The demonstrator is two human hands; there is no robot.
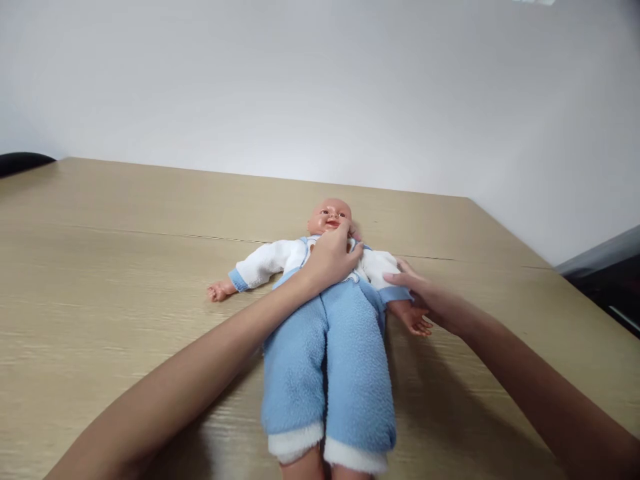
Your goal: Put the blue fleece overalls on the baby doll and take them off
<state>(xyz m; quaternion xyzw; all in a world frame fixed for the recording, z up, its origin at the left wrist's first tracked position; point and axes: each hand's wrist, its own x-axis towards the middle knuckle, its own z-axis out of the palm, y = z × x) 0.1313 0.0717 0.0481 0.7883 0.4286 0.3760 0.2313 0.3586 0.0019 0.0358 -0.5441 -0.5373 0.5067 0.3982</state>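
- On the table [125,267], near its middle, a doll [327,347] lies on its back, head [330,215] towards the far edge and legs towards the person.
- The doll wears blue fleece trousers [345,373] with white cuffs and a white jacket with blue cuffs; both its arms are spread out to the sides.
- The left hand [333,257] rests on the doll's chest, just under the chin, with the forearm crossing the table and the doll's hip.
- Its fingers are bent and bunched at the collar, and the thumb tip reaches up to the chin. Whether they pinch the cloth or only press on it cannot be told.
- The right hand [425,297] lies on the doll's outstretched arm at the right of the view, over the sleeve [380,267] and its blue cuff.
- Its fingers are stretched out nearly straight and loose, touching the sleeve and not closed round it; the doll's small bare hand [416,321] shows just below them.
- The doll's other arm [255,267] lies flat on the table, apart from both hands.
- A plain pale wall [300,87] rises behind the table.
- A dark rounded shape [23,161] shows at the far left edge, and a dark object [607,280] sits beyond the table's right side; neither is clear enough to name.
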